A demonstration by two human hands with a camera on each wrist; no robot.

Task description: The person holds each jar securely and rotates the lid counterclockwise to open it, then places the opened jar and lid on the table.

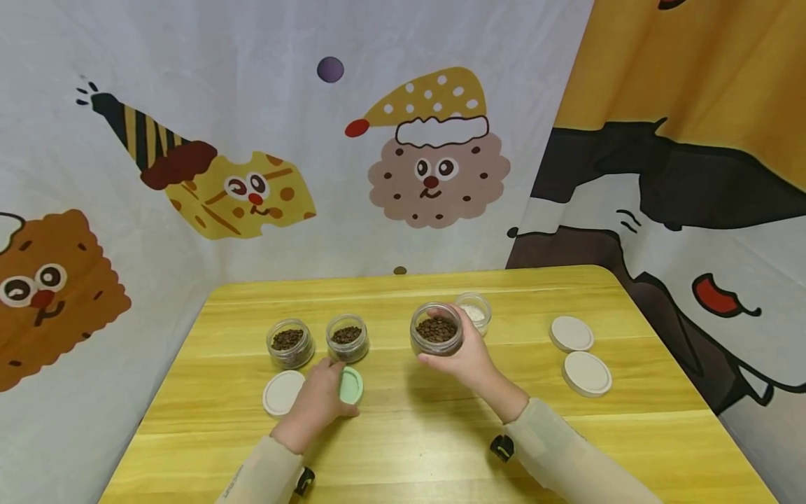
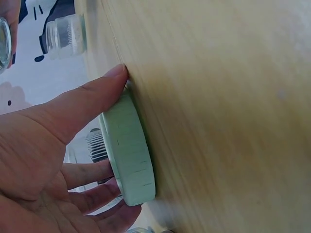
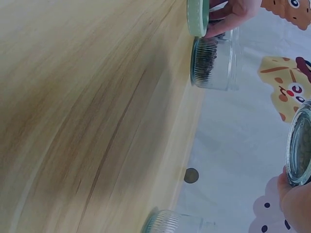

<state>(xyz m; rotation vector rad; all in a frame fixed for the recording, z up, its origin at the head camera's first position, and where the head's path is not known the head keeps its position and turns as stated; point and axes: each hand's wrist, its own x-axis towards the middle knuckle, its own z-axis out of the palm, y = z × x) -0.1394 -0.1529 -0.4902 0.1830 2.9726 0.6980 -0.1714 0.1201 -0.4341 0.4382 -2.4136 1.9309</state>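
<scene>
The left hand (image 1: 321, 399) lies low on the yellow table (image 1: 441, 448), palm down, with the forearm coming from 7 o'clock. Its thumb and fingers are curled around the rim of a green lid (image 1: 350, 385), which lies flat on the wood; in the left wrist view the thumb (image 2: 82, 104) presses the lid's edge. A white lid (image 1: 283, 392) lies just beside this hand at 9 o'clock. The right hand (image 1: 462, 353) reaches from 5 o'clock and wraps an open jar of brown beans (image 1: 436, 329) near the table's middle. Two more bean jars (image 1: 317, 341) stand at 12 o'clock of the left hand.
</scene>
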